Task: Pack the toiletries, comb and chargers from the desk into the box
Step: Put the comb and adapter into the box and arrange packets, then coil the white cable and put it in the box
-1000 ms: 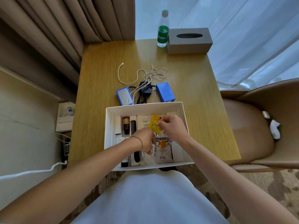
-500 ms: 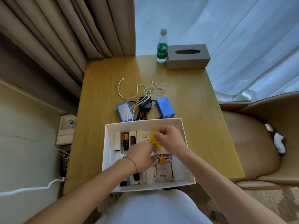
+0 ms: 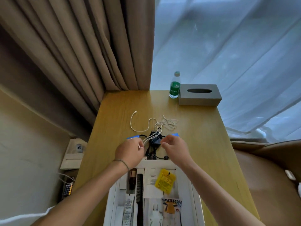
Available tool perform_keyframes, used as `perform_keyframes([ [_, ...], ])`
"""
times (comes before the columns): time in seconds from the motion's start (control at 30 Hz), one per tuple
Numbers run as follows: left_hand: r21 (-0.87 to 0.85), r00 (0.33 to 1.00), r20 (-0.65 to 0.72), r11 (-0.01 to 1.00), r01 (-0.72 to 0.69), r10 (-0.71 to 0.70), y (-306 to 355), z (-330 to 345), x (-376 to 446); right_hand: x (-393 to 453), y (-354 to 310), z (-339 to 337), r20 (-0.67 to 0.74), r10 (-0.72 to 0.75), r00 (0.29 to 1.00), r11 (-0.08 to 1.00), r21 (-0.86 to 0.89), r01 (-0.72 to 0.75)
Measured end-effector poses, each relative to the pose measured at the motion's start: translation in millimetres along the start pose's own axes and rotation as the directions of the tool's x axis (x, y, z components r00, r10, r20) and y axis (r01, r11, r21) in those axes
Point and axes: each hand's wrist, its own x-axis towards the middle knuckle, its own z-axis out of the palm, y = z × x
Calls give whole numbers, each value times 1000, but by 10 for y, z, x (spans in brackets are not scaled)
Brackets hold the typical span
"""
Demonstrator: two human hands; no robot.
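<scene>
Box [image 3: 156, 163] at lower centre holds one yellow sachet [image 3: 164, 181], one black comb [image 3: 139, 191], a tube [image 3: 128, 207] and a white plug [image 3: 155, 216]. Above it on the worktop [image 3: 200, 131] lie tangled cables [image 3: 154, 126]. Left hand [image 3: 129, 151] pinches a white cable; right hand [image 3: 175, 148] hangs loosely curled, empty

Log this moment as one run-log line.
stage: reaching for chargers | left hand: pinching white cable | right hand: curled, empty, over black charger | yellow sachet, black comb: in white cardboard box
</scene>
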Motion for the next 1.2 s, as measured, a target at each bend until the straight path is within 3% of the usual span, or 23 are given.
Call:
perform_keyframes([
  [0.1,123,992,82,989,84,-94,-95,70,265,130,-42,5,20,2,1000,1000,-10,-2],
  [0.27,176,959,199,970,167,-201,-155,240,608,257,14,61,61,0,998,1000,-5,0],
  [0.47,501,894,330,859,106,-302,-167,462,752,328,127,95,87,3,996,1000,25,-5],
  [0.57,552,873,343,827,111,-346,-165,563,793,328,165,84,88,-30,996,1000,9,30],
  [0.83,468,916,315,881,77,-248,9,625,829,256,194,35,95,-137,986,989,-46,142],
  [1.0,200,899,297,942,271,-322,40,544,789,253,141,-33,90,-142,986,988,-50,147],
  [1.1,15,868,333,923,384,-367,23,450,759,265,67,-77,61,-165,984,984,-51,168],
  [1.2,70,902,327,959,274,-281,-16,280,728,248,-61,-106,40,-218,975,970,-103,221],
])
